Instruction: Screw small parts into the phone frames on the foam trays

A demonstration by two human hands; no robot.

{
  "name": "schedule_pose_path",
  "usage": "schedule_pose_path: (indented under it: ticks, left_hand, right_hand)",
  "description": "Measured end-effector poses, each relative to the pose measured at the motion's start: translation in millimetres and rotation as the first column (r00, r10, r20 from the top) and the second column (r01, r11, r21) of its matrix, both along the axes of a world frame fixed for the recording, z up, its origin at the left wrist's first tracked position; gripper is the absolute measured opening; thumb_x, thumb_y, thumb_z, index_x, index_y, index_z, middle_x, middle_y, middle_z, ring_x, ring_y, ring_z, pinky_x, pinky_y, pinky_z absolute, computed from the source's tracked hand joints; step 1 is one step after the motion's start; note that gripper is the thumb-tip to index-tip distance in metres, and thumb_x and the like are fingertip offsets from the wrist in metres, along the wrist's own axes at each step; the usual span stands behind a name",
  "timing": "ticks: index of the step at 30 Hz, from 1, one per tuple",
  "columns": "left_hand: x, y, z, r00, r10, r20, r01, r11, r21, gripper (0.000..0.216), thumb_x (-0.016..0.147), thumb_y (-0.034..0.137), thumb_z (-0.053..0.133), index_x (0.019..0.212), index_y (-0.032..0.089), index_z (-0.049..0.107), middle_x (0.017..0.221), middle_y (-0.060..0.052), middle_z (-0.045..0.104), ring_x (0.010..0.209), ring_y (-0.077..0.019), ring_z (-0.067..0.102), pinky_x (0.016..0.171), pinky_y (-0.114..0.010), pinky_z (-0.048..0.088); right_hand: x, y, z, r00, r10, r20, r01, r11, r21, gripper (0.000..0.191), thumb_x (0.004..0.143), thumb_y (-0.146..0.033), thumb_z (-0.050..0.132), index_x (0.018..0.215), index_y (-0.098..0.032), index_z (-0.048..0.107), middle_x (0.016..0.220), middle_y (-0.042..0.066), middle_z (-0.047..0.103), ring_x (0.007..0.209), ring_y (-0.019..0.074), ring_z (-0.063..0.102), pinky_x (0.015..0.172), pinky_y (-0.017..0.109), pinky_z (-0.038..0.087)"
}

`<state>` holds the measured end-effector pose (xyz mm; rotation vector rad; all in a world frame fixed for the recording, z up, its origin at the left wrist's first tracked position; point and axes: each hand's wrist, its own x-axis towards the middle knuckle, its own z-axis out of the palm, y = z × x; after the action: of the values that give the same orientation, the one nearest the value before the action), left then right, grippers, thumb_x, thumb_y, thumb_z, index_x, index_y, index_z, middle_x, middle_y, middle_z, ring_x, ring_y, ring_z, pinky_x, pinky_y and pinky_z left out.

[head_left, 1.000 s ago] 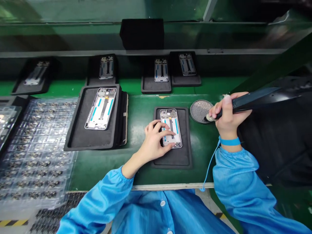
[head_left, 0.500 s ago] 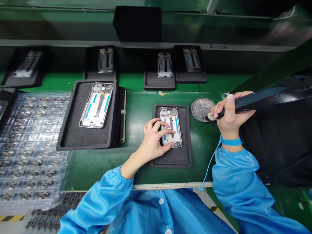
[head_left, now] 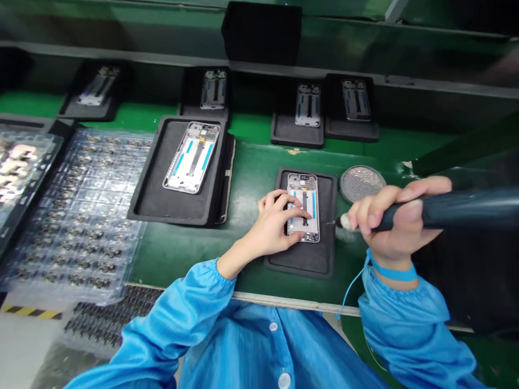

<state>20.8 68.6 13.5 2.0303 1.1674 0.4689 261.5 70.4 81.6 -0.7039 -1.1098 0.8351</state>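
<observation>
A phone mid-frame point(head_left: 311, 189) with blue strips and a dark ribbon cable lies on a black foam tray point(head_left: 300, 263). My left hand point(head_left: 275, 224) rests over its left side, fingers spread, with fingertips and thumb touching the frame's inner face. In my right hand point(head_left: 393, 219) is a dark electric screwdriver point(head_left: 466, 209), gripped near its front end. Its pale-wrapped nose points left, and the thin tip is by the tray's right edge, apart from the phone frame. Just beyond the tip sits a round, dimpled metal screw plate point(head_left: 360, 182).
To the left, stacked black trays point(head_left: 148, 202) carry another phone frame point(head_left: 190, 159). Clear plastic blister sheets point(head_left: 93, 216) of small parts lie farther left. Several trays with phone frames, one a phone frame point(head_left: 308, 105), line the back. A blue wrist strap point(head_left: 393, 272) has a trailing cord.
My right hand has brought the screwdriver from the screw plate toward me, its tip now by the tray's right edge. My left hand stays on the phone frame. The camera view has shifted.
</observation>
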Motion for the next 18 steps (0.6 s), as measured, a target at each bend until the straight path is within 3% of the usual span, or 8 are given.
schedule_pose_path:
  ticks: [2,5,14,18]
  left_hand:
    - [1.5,-0.1,-0.1,1.0,-0.001,0.001,0.001,1.0,-0.002,0.046,0.103,0.033,0.101,0.149,0.036,0.097,0.166,-0.013,0.078,0.176,-0.0504,0.049,0.148,-0.075,0.039]
    - [3.2,0.0,-0.2,1.0,0.0,0.002,0.0,1.0,0.001,0.047,0.103,0.033,0.099,0.149,0.036,0.097,0.168,-0.013,0.078,0.178,-0.0512,0.049,0.147,-0.077,0.04]
    - [5.7,-0.2,0.4,1.0,-0.012,0.023,0.011,1.0,0.013,0.044,0.103,0.029,0.097,0.146,0.035,0.097,0.166,-0.013,0.079,0.178,-0.0497,0.051,0.148,-0.077,0.04]
    - [7.8,0.7,0.2,1.0,-0.012,0.023,0.011,1.0,0.02,0.046,0.103,0.027,0.097,0.148,0.036,0.097,0.165,-0.012,0.079,0.178,-0.0497,0.051,0.148,-0.078,0.04]
  right_hand:
    - [-15.0,-9.0,-2.4,0.987,0.161,0.002,-0.161,0.987,0.001,0.043,0.116,-0.057,0.099,0.11,-0.033,0.064,0.067,-0.013,0.067,0.035,0.012,0.044,0.038,0.028,0.051]
    - [-27.5,-14.4,-10.1,0.965,0.26,0.0,-0.26,0.965,-0.016,0.04,0.116,-0.052,0.099,0.111,-0.033,0.065,0.067,-0.014,0.067,0.036,0.0116,0.048,0.04,0.026,0.05]
    - [-29.0,-15.2,-18.8,0.967,0.248,0.063,-0.244,0.967,-0.07,0.042,0.116,-0.054,0.098,0.111,-0.034,0.061,0.066,-0.015,0.065,0.036,0.0125,0.048,0.042,0.028,0.055]
    - [-27.6,-17.8,-22.5,0.953,0.293,0.076,-0.291,0.956,-0.038,0.033,0.12,-0.047,0.095,0.115,-0.034,0.066,0.069,-0.013,0.068,0.038,0.0126,0.051,0.044,0.028,0.056]
